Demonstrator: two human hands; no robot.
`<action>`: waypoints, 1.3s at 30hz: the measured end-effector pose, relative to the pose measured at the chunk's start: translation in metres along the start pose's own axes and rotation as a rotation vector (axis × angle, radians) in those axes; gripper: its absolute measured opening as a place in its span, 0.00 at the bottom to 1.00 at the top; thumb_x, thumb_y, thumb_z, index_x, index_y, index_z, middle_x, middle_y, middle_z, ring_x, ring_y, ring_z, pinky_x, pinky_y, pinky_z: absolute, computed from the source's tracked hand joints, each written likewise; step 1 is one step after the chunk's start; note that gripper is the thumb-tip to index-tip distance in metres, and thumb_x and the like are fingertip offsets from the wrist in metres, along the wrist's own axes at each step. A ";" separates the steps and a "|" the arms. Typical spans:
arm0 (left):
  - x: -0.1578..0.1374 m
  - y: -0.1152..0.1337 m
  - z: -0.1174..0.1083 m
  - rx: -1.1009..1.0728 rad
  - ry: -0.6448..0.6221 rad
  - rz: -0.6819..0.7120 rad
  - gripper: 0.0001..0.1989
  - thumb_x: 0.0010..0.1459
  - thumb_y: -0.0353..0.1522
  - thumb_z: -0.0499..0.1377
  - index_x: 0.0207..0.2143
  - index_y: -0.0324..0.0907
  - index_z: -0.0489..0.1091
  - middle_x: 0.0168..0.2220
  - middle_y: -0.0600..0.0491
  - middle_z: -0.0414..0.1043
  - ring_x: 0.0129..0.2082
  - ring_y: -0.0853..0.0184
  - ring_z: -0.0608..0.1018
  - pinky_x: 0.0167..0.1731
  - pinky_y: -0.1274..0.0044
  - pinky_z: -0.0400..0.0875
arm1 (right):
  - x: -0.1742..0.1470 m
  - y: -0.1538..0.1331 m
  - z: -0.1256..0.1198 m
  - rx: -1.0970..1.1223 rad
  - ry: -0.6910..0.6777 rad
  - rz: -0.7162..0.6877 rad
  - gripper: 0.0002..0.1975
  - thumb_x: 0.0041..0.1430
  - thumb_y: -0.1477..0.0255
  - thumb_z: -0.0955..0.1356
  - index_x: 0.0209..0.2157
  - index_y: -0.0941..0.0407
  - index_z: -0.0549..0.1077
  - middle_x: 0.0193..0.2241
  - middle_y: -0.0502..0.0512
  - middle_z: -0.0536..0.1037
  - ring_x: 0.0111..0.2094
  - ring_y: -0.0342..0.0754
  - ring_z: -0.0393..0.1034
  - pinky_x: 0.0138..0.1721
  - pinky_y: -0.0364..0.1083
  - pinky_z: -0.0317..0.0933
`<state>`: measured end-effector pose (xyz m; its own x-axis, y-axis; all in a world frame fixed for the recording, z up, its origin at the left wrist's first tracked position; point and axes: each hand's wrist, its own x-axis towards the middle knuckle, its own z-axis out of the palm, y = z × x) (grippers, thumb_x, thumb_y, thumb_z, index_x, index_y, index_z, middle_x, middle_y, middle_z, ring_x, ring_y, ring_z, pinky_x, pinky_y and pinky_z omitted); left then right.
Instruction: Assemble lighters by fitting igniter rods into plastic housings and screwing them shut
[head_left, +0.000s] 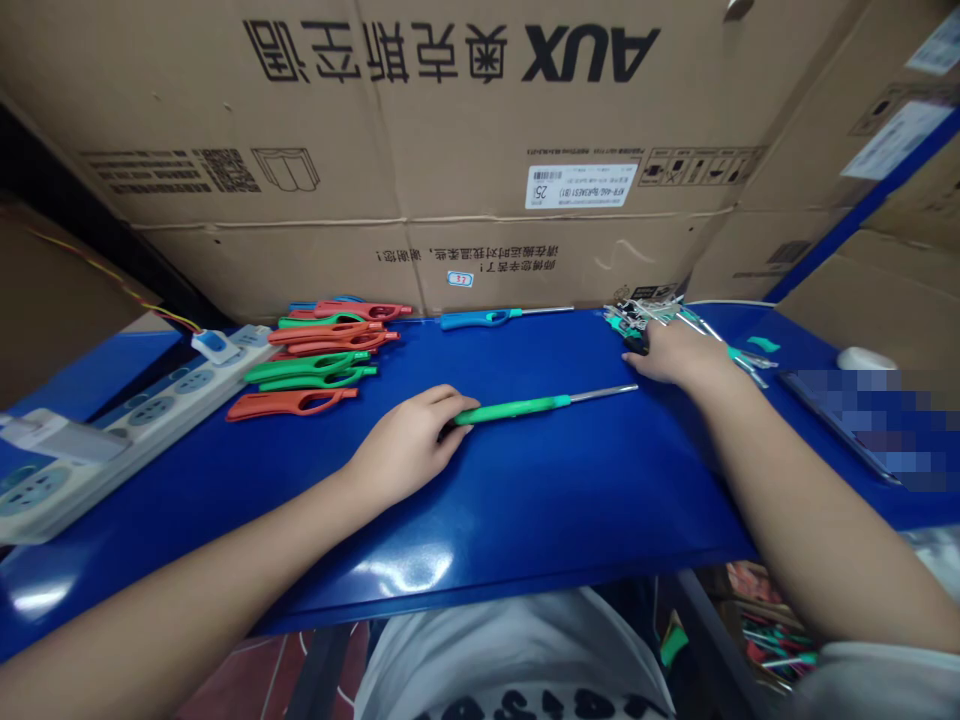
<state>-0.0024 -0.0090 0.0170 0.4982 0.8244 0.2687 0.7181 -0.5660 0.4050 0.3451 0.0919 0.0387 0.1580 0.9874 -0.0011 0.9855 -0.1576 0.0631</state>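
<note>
My left hand (420,445) is closed round the handle end of a green long-nosed lighter (517,408), whose metal tube points right above the blue table. At the back right, my right hand (679,350) reaches into a pile of metal tubes and small teal-tipped parts (637,312). Its thumb and fingers are drawn together, but what they pinch is hidden. A blue lighter with a metal tube (480,318) lies against the cardboard. To the left, several red and green lighter handles (315,370) lie stacked, with no tubes showing on them.
A white power strip (150,420) with plugs runs along the left side of the blue table (525,510). Behind stands a large cardboard panel (450,120). On the right are a phone-like flat device (836,425) and a white rounded object (866,358). Boxes of parts (776,635) sit below.
</note>
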 end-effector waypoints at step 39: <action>-0.018 0.029 0.016 0.010 -0.094 0.150 0.19 0.67 0.24 0.53 0.59 0.38 0.65 0.55 0.42 0.72 0.55 0.57 0.74 0.55 0.63 0.74 | -0.034 -0.067 -0.007 1.294 0.241 -0.190 0.19 0.55 0.56 0.69 0.40 0.55 0.75 0.20 0.47 0.66 0.19 0.44 0.59 0.22 0.46 0.58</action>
<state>0.0174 -0.0403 0.0100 0.6429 0.7267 0.2419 0.6373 -0.6827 0.3574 0.2730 0.0688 0.0417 0.1293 0.9513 0.2799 0.3608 0.2178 -0.9068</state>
